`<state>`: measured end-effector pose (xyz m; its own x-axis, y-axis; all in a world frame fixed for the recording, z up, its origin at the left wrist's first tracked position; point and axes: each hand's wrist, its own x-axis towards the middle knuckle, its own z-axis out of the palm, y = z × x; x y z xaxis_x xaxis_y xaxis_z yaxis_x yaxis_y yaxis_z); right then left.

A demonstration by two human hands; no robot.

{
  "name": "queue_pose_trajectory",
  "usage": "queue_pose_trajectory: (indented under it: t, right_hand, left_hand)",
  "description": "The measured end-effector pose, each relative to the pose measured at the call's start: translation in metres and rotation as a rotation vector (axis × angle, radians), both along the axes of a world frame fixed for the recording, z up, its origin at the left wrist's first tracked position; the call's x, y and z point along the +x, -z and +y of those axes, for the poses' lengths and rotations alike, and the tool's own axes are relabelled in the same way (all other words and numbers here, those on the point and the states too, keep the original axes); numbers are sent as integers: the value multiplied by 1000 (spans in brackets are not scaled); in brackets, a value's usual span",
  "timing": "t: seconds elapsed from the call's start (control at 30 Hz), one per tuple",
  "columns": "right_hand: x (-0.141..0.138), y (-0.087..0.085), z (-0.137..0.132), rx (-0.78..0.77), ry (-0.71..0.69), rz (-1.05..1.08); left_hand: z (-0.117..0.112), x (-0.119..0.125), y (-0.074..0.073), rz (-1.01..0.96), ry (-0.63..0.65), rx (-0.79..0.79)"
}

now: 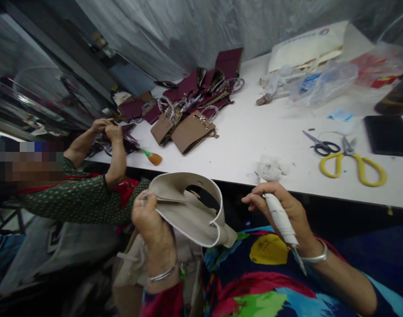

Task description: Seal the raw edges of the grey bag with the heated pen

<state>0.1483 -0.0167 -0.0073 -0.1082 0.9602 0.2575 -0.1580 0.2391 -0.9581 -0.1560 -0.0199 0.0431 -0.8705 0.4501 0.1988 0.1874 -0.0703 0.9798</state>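
Observation:
My left hand (153, 229) is closed on the edge of a beige leather bag piece (191, 207) with a white-painted rim, held curled over my lap. My right hand (282, 211) grips a white paper-wrapped tool (280, 218), its upper tip pointing toward the table edge and its thin lower tip sticking out past my wrist. Both wrists wear silver bangles. More beige bag material (132, 273) hangs below my left hand.
A white table (254, 132) carries a pile of maroon and tan bag parts (191, 105), black scissors (322, 145), yellow-handled scissors (356, 165), plastic bags (323, 81) and a dark tablet (388, 134). A person in a green dotted sleeve (79, 200) handles a piece at the left.

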Motion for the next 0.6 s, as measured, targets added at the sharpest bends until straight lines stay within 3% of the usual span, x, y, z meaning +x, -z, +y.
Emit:
queue_pose_trajectory:
  t: [0.13, 0.23, 0.33, 0.43, 0.5, 0.6]
  right_hand:
    - [2, 12, 1, -18, -58, -93]
    - [1, 15, 6, -4, -84, -223]
    - [-8, 12, 13, 140, -154, -332]
    - [-17, 14, 15, 384, -297, -471]
    - [-21, 27, 17, 554, -305, -556]
    - [-32, 65, 28, 691, -298, -623]
  left_hand:
    - [-2, 31, 67, -103, -52, -15]
    - [-15, 40, 93, -135, -80, -74]
    - [-28, 35, 97, -149, -107, -106]
    - [-41, 33, 88, -129, -129, -110]
    - [-48, 32, 83, -107, -113, -113]
    - [-54, 25, 85, -54, -106, -100]
